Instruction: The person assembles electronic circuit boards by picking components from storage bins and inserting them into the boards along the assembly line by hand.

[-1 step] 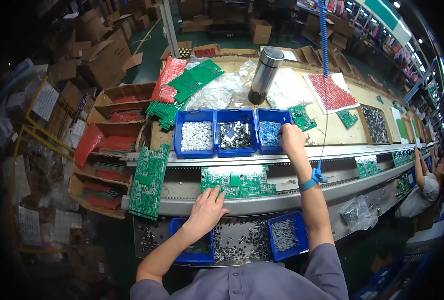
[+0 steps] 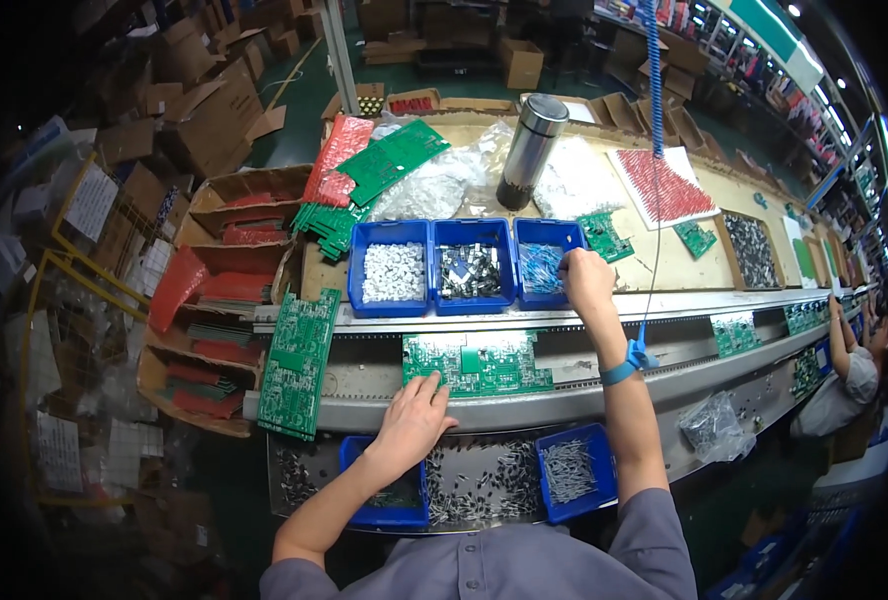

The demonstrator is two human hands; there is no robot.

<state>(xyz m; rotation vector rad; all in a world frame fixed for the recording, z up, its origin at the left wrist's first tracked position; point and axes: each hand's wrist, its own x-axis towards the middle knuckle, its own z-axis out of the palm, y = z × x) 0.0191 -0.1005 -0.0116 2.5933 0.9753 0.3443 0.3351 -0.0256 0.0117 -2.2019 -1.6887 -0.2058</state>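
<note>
My left hand [image 2: 414,424] rests with its fingers stretched out on the lower left edge of a green circuit board [image 2: 494,365], which lies on the rail in front of me. At the right end of a row of blue bins, my right hand [image 2: 590,278] reaches over the rim of a bin [image 2: 547,229] of blue leaded components [image 2: 539,262]. Its fingers are curled and pinched; what they hold, if anything, is hidden. A blue wrist strap [image 2: 620,374] circles that wrist. Beside it stand a bin of white parts [image 2: 393,272] and one of dark and silver parts [image 2: 470,268].
Another circuit board [image 2: 299,362] lies across the rail at left, near cardboard trays [image 2: 204,395]. A steel flask [image 2: 533,150] stands behind the bins. A coiled blue cord [image 2: 654,80] hangs at right. Below are a bin of metal pins [image 2: 570,470] and loose black parts [image 2: 479,480]. A co-worker [image 2: 849,370] sits far right.
The hanging blue cord has swung slightly to the right. My hands and the circuit board stay practically where they were.
</note>
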